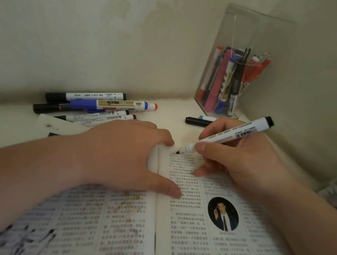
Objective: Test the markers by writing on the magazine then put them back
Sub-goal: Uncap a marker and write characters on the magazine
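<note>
Marker pinched in right hand, tip on magazine | left hand flat | loose markers, holder behind

Left hand flat, palm down, right hand fingers pinching marker, forearms extended forward

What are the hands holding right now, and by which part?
The right hand pinches the white marker low on its barrel, near the writing end. The left hand holds nothing; it presses flat on the open magazine.
</note>
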`<state>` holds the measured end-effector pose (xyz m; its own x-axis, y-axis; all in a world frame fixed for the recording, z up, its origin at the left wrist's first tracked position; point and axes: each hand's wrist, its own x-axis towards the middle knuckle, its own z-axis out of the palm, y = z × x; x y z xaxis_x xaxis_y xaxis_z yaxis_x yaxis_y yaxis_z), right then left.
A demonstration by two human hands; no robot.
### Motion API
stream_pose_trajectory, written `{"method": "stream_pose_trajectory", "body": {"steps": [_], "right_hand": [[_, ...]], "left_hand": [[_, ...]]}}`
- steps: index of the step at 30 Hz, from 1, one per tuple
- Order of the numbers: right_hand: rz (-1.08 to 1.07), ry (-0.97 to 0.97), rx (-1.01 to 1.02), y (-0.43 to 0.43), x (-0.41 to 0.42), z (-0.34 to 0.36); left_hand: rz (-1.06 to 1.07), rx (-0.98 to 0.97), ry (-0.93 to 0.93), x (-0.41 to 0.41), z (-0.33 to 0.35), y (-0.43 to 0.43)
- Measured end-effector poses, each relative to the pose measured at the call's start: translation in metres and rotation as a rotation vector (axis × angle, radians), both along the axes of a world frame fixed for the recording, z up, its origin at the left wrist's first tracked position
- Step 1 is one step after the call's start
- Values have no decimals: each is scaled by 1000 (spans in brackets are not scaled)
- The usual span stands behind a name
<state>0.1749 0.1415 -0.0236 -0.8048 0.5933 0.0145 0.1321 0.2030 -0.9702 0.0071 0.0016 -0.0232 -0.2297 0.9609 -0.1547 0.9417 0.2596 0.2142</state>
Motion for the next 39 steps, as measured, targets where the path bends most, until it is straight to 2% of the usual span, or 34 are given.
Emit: {"method": "stream_pose_trajectory", "body": {"steps": [4,13,17,21,26,29,32,39], "right_hand": [[-80,-19,80,-3,-8,-2],[-111,-119,258,-3,-13,-4],[-40,-142,199,-6,-13,2],[-54,-194,253,-5,-12,5],[-144,51,54,5,-5,2],[-67,22,-12,5,-1,3],[-67,-83,75,6,1,0],[-71,-167,254,2,-1,2]], "left_hand": [[2,-4,-24,-1,0,1],[-8,-22,0,-4,-3,3],[-11,-27,3,-3,-3,3],[-8,-30,-3,-2,-1,2],[-2,-21,-9,-2,-1,2],[-4,-21,-11,-2,-1,2],[-1,-32,-11,-1,0,2],[-10,-5,-15,-1,-1,1]]}}
